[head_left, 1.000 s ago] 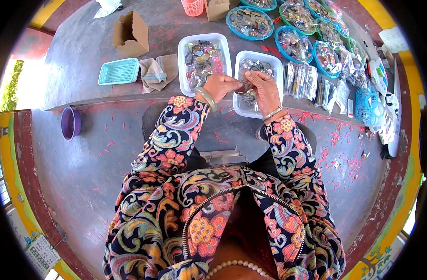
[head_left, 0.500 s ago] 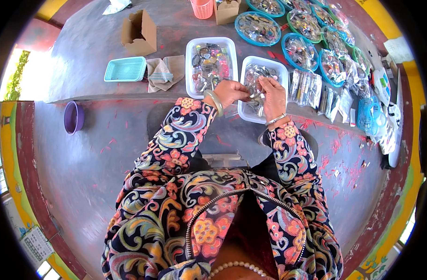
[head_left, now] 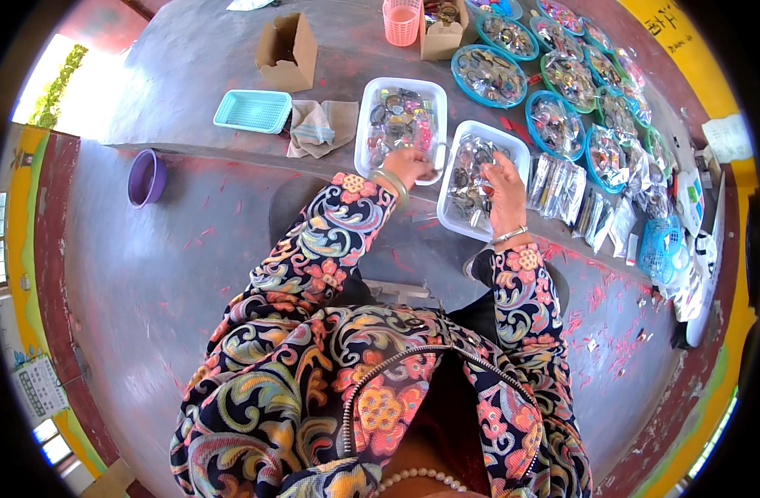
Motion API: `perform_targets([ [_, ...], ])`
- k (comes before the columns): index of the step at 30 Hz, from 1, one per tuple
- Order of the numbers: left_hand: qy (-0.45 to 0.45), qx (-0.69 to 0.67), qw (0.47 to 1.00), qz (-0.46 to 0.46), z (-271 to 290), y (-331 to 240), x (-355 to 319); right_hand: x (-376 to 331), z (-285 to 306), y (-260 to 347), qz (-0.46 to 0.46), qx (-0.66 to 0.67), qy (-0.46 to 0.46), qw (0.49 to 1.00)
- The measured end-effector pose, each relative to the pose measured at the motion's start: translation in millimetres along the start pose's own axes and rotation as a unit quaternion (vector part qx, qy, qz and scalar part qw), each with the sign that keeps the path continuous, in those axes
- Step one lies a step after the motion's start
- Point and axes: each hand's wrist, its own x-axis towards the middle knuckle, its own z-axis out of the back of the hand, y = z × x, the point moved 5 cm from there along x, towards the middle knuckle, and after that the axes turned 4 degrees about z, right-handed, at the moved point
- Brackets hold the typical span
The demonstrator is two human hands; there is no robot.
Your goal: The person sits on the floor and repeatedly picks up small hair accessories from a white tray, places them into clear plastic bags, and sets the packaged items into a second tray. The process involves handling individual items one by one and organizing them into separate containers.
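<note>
Two white plastic trays lie ahead of me. My left hand [head_left: 410,168] is closed at the near right corner of the left tray [head_left: 362,124], pinching a small thin grey looped item [head_left: 440,156]; its exact kind I cannot make out. That tray holds small dark, silvery and pink pieces [head_left: 401,120], some in clear wrap. My right hand [head_left: 506,189] is over the right side of the right tray [head_left: 448,217], fingers partly spread, with nothing visible in them. Small dark and silvery pieces [head_left: 470,187] fill this second tray.
Several blue and green round baskets [head_left: 525,93] of bagged goods stand at far right, with clear packets [head_left: 554,184] nearer. Leftward are a folded cloth [head_left: 318,124], turquoise basket [head_left: 254,126], cardboard box [head_left: 301,70] and purple tub [head_left: 154,176]. A pink basket [head_left: 402,37] stands behind.
My hands have parted: the left has moved away from the right tray with the small item, while the right stays over that tray with its fingers loosened. The view has shifted slightly.
</note>
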Motion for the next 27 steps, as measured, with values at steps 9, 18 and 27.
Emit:
perform_targets([
  [9, -0.189, -0.285, 0.933, 0.114, 69.6, 86.8, 75.5, -5.7, -9.2, -7.8, -0.077, 0.032, 0.072, 0.994],
  [18, -0.255, -0.349, 0.894, 0.116, 100.4, 154.5, 119.9, -11.0, -19.3, -10.7, -0.099, 0.043, 0.122, 0.987],
  [27, -0.128, -0.407, 0.903, -0.050, 74.3, -1.0, 41.2, 15.0, 39.9, -4.0, -0.051, 0.076, -0.003, 0.996],
])
